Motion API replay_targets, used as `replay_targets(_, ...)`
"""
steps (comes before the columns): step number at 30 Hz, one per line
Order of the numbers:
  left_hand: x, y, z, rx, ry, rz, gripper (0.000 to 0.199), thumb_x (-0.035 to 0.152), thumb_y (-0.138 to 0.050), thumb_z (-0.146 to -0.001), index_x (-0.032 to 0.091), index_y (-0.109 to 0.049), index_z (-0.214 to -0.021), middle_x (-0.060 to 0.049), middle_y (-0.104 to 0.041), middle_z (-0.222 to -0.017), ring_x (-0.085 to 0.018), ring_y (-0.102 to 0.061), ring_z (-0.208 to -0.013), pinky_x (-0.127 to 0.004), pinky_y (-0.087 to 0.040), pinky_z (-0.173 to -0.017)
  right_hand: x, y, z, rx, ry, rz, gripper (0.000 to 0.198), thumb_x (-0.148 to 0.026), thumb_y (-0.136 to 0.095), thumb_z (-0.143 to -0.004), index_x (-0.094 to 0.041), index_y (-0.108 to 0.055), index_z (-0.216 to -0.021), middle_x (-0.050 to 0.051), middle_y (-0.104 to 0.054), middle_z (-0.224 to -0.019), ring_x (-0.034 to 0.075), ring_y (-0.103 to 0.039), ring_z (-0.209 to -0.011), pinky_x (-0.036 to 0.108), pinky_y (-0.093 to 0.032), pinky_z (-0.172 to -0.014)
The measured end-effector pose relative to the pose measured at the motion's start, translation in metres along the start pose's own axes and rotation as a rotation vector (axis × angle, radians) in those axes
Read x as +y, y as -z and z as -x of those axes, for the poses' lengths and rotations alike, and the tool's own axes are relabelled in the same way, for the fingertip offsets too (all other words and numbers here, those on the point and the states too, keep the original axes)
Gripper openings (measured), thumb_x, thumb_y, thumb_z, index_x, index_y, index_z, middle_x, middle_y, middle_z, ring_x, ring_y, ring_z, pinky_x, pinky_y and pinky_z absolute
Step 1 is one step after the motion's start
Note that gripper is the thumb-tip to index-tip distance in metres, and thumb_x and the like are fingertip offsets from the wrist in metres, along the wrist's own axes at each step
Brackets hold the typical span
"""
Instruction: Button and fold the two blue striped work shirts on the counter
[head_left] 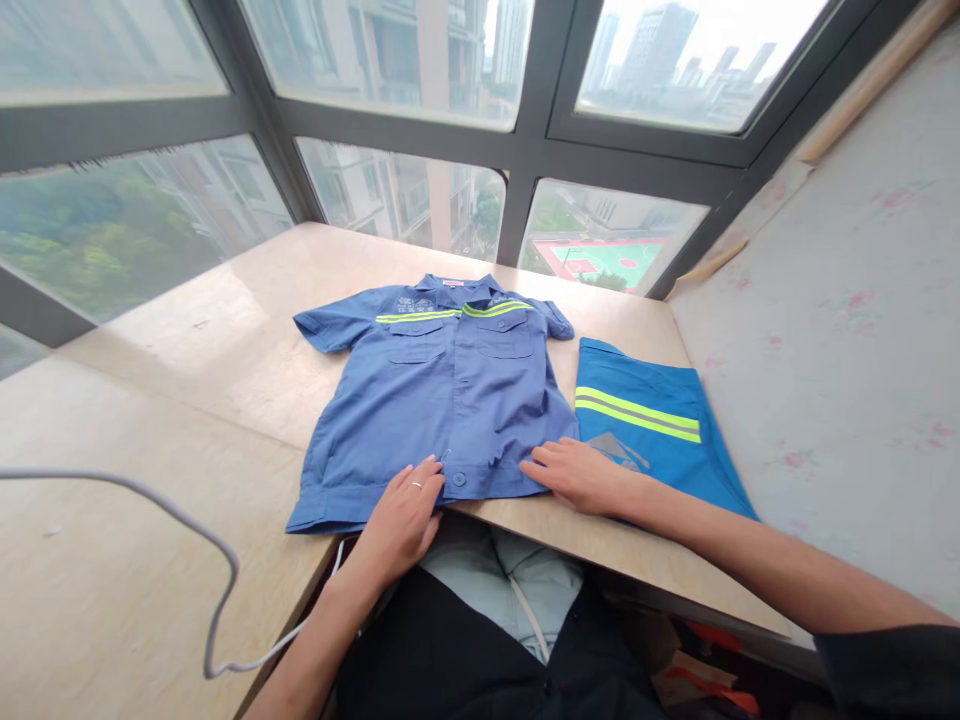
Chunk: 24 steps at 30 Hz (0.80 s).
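Note:
A blue short-sleeved work shirt (420, 410) lies front up and spread out, collar toward the windows, with yellow-green reflective stripes across the chest and two flap pockets. My left hand (409, 510), wearing a ring, rests at the bottom hem just left of the hem button, fingers stretched over the cloth and thumb below the edge. At the hem's right end, my right hand (566, 475) lies with its fingers extended on the fabric. Beside the shirt on the right is a brighter blue folded garment (645, 390) with a reflective band, partly covered by my right forearm.
A pale wooden surface (217, 350) carries both garments and ends in a front edge by my lap. A grey-white cable (221, 545) loops across its left side. Large dark-framed windows (397, 125) stand behind, and a flowered wall (847, 300) bounds the right.

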<state>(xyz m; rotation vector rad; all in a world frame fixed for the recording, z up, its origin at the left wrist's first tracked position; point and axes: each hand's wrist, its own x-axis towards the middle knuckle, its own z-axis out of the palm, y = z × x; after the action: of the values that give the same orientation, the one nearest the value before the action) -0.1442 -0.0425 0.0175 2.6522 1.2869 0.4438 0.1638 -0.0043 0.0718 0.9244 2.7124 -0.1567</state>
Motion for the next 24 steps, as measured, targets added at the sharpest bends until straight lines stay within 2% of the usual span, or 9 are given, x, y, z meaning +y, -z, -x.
replay_targets(3,-0.001,-0.011,0.003,0.008,0.001,-0.03,0.049,0.004,-0.043,-0.083,0.017,-0.056,-0.128,-0.013,-0.058,-0.139,-0.025,-0.048,-0.136,-0.047,-0.039,-0.112,0.005,0.016,0.0,-0.062,-0.018,0.009,0.028,-0.001,-0.049,-0.081,-0.015,-0.064,-0.099,0.01,-0.066,-0.092,0.02,-0.061,-0.079,0.029,-0.044,-0.068)
replay_targets(5,-0.005,-0.012,0.006,0.011,0.007,-0.037,0.049,0.001,-0.039,-0.084,0.019,-0.061,-0.123,-0.011,-0.062,-0.135,-0.023,-0.052,-0.132,-0.046,-0.04,-0.111,0.012,0.037,0.006,-0.069,-0.017,-0.074,0.024,-0.003,-0.05,-0.079,-0.017,-0.066,-0.09,0.008,-0.067,-0.089,0.019,-0.061,-0.077,0.027,-0.042,-0.066)
replay_targets(8,-0.009,-0.005,0.009,-0.023,0.014,0.0,0.037,0.005,-0.042,-0.086,0.02,-0.069,-0.106,-0.01,-0.068,-0.126,-0.024,-0.06,-0.123,-0.045,-0.045,-0.105,0.019,0.063,0.02,-0.056,-0.007,-0.242,0.023,-0.006,-0.053,-0.076,-0.021,-0.069,-0.083,0.004,-0.068,-0.086,0.018,-0.063,-0.079,0.026,-0.042,-0.067)
replay_targets(10,-0.008,0.005,0.008,-0.077,0.023,0.055,0.024,0.012,-0.05,-0.087,0.021,-0.071,-0.094,-0.009,-0.07,-0.121,-0.025,-0.063,-0.118,-0.043,-0.049,-0.1,0.019,0.067,0.026,-0.145,0.014,-0.307,0.025,-0.006,-0.055,-0.075,-0.023,-0.072,-0.081,0.003,-0.07,-0.081,0.018,-0.064,-0.077,0.025,-0.042,-0.067)
replay_targets(12,-0.003,0.017,0.003,-0.141,0.041,0.113,0.012,0.026,-0.06,-0.087,0.021,-0.071,-0.088,-0.009,-0.071,-0.118,-0.026,-0.064,-0.114,-0.04,-0.051,-0.095,0.017,0.062,0.025,-0.296,0.037,-0.36,0.024,-0.007,-0.059,-0.074,-0.024,-0.075,-0.081,0.002,-0.072,-0.076,0.018,-0.065,-0.072,0.025,-0.042,-0.063)
replay_targets(14,0.003,0.029,-0.005,-0.208,0.065,0.158,0.024,0.045,-0.066,-0.085,0.021,-0.071,-0.089,-0.01,-0.072,-0.114,-0.028,-0.066,-0.109,-0.039,-0.053,-0.09,0.016,0.054,0.018,-0.367,0.037,-0.442,0.021,-0.013,-0.064,-0.077,-0.024,-0.076,-0.09,0.002,-0.074,-0.079,0.019,-0.067,-0.073,0.025,-0.043,-0.062)
replay_targets(17,0.009,0.036,-0.02,-0.268,0.145,0.206,0.038,0.055,-0.057,-0.089,0.021,-0.07,-0.099,-0.008,-0.073,-0.102,-0.027,-0.068,-0.097,-0.037,-0.053,-0.083,0.018,0.049,0.002,-0.225,0.002,-0.533,0.027,-0.024,-0.062,-0.086,-0.021,-0.073,-0.11,0.007,-0.075,-0.099,0.021,-0.069,-0.088,0.026,-0.048,-0.073)
replay_targets(21,0.01,0.021,-0.041,-0.179,0.286,0.212,0.034,0.04,-0.043,-0.099,0.018,-0.064,-0.115,-0.009,-0.07,-0.108,-0.024,-0.066,-0.099,-0.035,-0.051,-0.085,0.021,0.046,-0.032,0.054,0.049,-0.563,0.037,-0.017,-0.051,-0.09,-0.019,-0.064,-0.125,0.009,-0.071,-0.113,0.021,-0.067,-0.099,0.031,-0.05,-0.087)
replay_targets(24,0.011,0.006,-0.054,-0.119,0.361,0.177,0.027,0.026,-0.043,-0.098,0.017,-0.064,-0.114,-0.01,-0.068,-0.107,-0.023,-0.064,-0.1,-0.034,-0.049,-0.087,0.018,0.033,-0.066,0.174,0.169,-0.551,0.05,-0.008,-0.05,-0.085,-0.021,-0.056,-0.133,0.009,-0.065,-0.126,0.02,-0.062,-0.111,0.033,-0.049,-0.094)
